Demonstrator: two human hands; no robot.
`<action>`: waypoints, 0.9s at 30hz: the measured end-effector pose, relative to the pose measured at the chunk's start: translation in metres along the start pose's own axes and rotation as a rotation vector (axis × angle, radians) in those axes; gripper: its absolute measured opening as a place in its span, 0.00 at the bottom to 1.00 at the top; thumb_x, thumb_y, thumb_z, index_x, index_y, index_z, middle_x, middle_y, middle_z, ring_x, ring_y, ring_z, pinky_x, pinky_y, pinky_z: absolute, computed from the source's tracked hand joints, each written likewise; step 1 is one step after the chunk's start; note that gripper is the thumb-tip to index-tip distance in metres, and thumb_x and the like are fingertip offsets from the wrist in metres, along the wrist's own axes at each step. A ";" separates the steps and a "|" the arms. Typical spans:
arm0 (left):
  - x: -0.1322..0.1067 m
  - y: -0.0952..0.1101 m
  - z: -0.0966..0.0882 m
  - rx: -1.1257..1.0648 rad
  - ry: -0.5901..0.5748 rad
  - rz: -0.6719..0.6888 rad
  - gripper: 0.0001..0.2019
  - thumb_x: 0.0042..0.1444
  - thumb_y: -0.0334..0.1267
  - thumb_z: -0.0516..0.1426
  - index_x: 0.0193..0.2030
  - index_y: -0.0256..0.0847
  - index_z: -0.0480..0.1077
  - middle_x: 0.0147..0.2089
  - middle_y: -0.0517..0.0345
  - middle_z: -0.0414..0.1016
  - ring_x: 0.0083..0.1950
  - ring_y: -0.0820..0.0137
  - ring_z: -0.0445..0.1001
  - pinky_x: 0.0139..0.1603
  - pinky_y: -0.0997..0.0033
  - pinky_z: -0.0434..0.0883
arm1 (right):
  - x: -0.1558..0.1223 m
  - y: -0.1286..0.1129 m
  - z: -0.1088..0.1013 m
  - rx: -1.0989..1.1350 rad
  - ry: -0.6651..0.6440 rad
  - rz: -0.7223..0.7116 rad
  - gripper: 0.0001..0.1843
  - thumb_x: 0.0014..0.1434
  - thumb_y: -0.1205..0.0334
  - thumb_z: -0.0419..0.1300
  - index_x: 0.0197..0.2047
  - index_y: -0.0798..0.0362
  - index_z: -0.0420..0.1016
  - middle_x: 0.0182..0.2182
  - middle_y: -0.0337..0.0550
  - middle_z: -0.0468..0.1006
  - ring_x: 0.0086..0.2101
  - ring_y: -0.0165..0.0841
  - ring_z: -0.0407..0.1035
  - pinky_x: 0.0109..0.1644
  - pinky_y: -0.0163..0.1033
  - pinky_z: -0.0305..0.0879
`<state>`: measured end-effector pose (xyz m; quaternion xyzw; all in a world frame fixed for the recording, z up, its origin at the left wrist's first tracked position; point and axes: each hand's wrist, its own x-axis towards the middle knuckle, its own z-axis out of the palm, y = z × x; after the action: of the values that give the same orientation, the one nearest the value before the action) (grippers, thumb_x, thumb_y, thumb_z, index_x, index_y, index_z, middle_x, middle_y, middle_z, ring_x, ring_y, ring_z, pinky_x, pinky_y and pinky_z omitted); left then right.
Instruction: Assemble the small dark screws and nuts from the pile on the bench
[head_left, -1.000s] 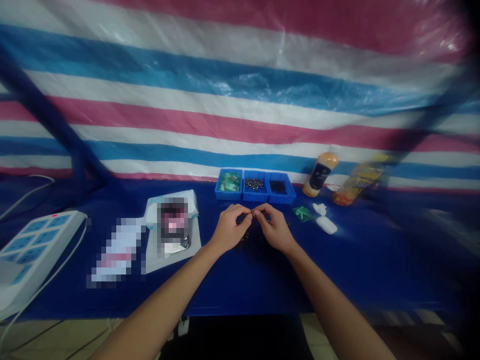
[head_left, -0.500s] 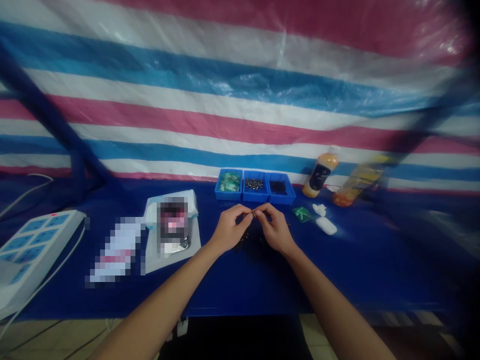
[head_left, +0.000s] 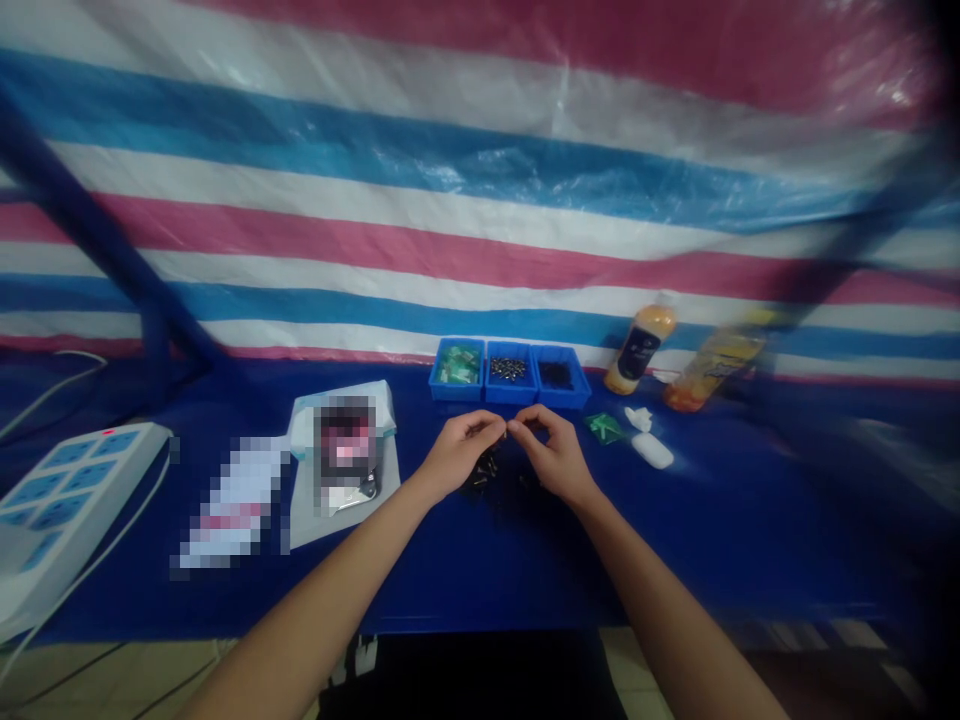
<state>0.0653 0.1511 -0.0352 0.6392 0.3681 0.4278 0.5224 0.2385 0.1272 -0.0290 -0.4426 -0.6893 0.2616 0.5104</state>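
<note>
My left hand [head_left: 463, 455] and my right hand [head_left: 550, 458] hover over the blue table cover [head_left: 675, 520], their fingertips almost meeting. Any tiny part between the fingertips is too small to make out. Just below them lies a loose scatter of small dark screws [head_left: 487, 478], partly hidden behind my palms. Neither hand touches the scatter.
Three blue bins [head_left: 510, 372] stand beyond my hands, holding green pieces, metal pieces and black pieces. To the right are a green packet [head_left: 604, 428], white objects [head_left: 651, 451] and two bottles [head_left: 641, 350]. A power strip [head_left: 71, 505] and blurred packaging [head_left: 345, 450] lie left.
My hands have drawn slightly apart, and the fingertips no longer press together. The small gold-coloured piece seen between them earlier is no longer visible. More of the dark screws show.
</note>
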 end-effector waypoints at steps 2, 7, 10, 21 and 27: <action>0.000 0.000 0.000 -0.048 0.026 -0.016 0.13 0.58 0.47 0.59 0.39 0.38 0.75 0.36 0.57 0.75 0.37 0.70 0.70 0.39 0.72 0.65 | 0.000 0.000 0.000 -0.012 -0.021 0.030 0.13 0.63 0.52 0.58 0.33 0.53 0.72 0.30 0.39 0.75 0.32 0.31 0.68 0.39 0.36 0.63; 0.000 -0.001 0.000 -0.127 0.078 -0.021 0.13 0.55 0.45 0.62 0.41 0.39 0.75 0.39 0.56 0.76 0.38 0.70 0.71 0.40 0.71 0.66 | -0.001 0.002 0.001 -0.009 -0.096 0.040 0.14 0.65 0.51 0.54 0.37 0.53 0.73 0.33 0.40 0.75 0.36 0.32 0.68 0.42 0.37 0.62; 0.000 -0.001 0.000 -0.157 0.071 -0.025 0.12 0.54 0.44 0.63 0.41 0.39 0.75 0.38 0.56 0.76 0.37 0.71 0.72 0.40 0.71 0.67 | 0.000 0.002 0.002 0.069 -0.117 0.075 0.15 0.65 0.51 0.53 0.38 0.52 0.72 0.33 0.40 0.74 0.35 0.32 0.67 0.42 0.37 0.62; 0.000 -0.002 -0.001 -0.157 0.027 0.004 0.12 0.55 0.45 0.61 0.42 0.40 0.75 0.38 0.55 0.76 0.37 0.69 0.72 0.38 0.71 0.67 | 0.004 0.002 -0.001 0.309 -0.192 0.168 0.17 0.62 0.47 0.56 0.31 0.52 0.69 0.29 0.38 0.71 0.33 0.31 0.66 0.42 0.37 0.64; 0.006 -0.008 -0.007 -0.190 0.157 0.007 0.16 0.60 0.48 0.55 0.39 0.37 0.75 0.36 0.53 0.74 0.34 0.71 0.69 0.31 0.73 0.63 | 0.008 0.014 -0.001 0.275 -0.021 0.288 0.19 0.60 0.47 0.57 0.28 0.54 0.70 0.23 0.37 0.69 0.26 0.29 0.62 0.35 0.36 0.61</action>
<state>0.0613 0.1606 -0.0411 0.5524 0.3636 0.5115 0.5487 0.2431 0.1407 -0.0362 -0.4601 -0.5817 0.4283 0.5163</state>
